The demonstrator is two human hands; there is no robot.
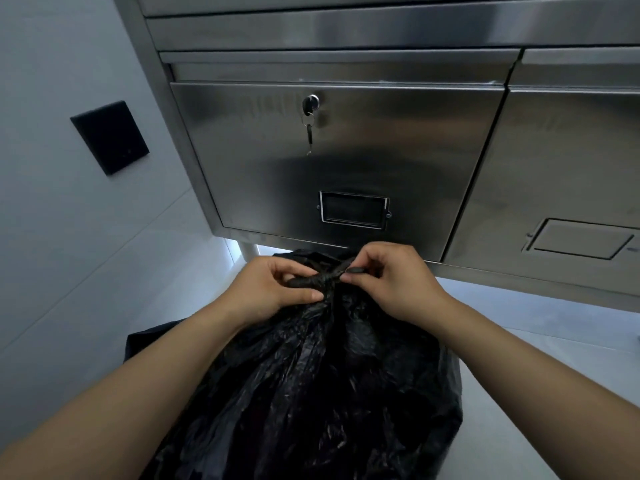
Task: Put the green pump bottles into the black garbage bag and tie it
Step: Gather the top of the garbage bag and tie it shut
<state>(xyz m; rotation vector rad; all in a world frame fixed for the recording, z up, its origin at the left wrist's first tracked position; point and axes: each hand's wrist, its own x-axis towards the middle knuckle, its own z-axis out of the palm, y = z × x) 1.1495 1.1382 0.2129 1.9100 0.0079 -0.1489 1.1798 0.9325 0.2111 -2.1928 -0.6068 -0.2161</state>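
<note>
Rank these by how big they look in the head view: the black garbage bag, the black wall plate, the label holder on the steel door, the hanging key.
1. black garbage bag, though it is nearest the camera
2. black wall plate
3. label holder
4. hanging key

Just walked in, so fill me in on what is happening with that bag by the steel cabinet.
A person is tying shut a crinkled black plastic garbage bag in front of a stainless steel cabinet. The left hand and right hand each pinch a twisted end of the bag's gathered neck. No green pump bottles are visible.
</note>
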